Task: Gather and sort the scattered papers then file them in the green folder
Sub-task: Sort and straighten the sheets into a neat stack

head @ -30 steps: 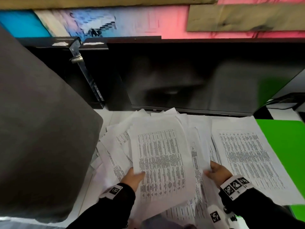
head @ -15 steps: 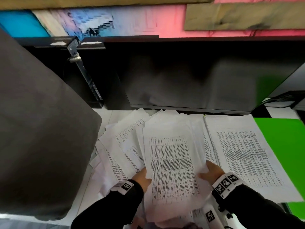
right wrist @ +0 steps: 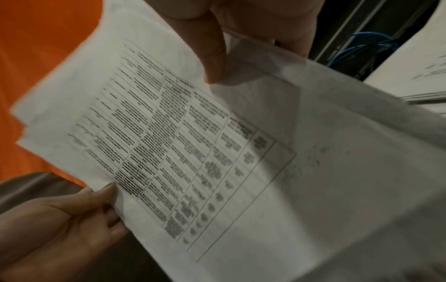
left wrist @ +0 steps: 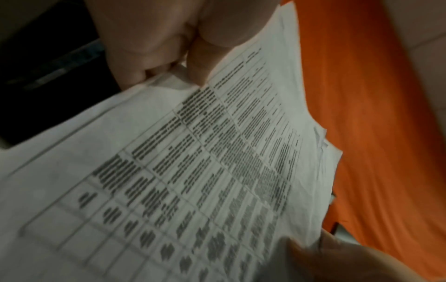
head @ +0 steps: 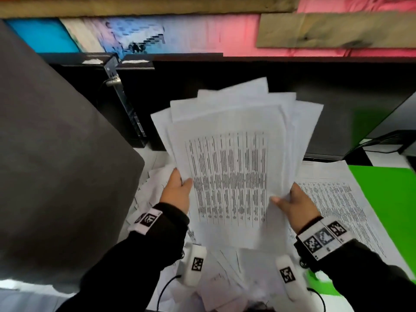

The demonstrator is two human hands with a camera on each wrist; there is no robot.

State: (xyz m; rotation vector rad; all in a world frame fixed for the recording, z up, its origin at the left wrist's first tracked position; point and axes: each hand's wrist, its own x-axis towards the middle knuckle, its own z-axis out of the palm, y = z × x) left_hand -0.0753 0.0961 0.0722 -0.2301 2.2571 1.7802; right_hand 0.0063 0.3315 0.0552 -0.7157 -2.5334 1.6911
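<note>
Head view: I am holding a fanned sheaf of papers (head: 234, 167) raised off the bench (head: 155, 158), its upper edges standing in front of the dark monitor (head: 337, 104). My left hand (head: 176, 191) grasps the sheaf's left edge, thumb on the printed face and fingers behind. My right hand (head: 295, 204) grasps the right edge the same way, thumb tip lying on the front sheet. The top sheet carries a printed table, and the sheets behind it are splayed unevenly, corners poking out at the top and right.

More loose sheets (head: 225, 280) lie on the bench under my wrists and to the left. To my right, a separate printed page (head: 337, 206) lies flat, partly overlapping the green folder (head: 387, 199), which rests on the bench at the right edge. A grey chair back (head: 56, 165) fills the left of the view.

The left wrist view shows my thumb (left wrist: 212, 51) pressed on the sheaf's margin; the right wrist view shows my thumb (right wrist: 212, 55) on the opposite edge, with my left hand at the far side.
</note>
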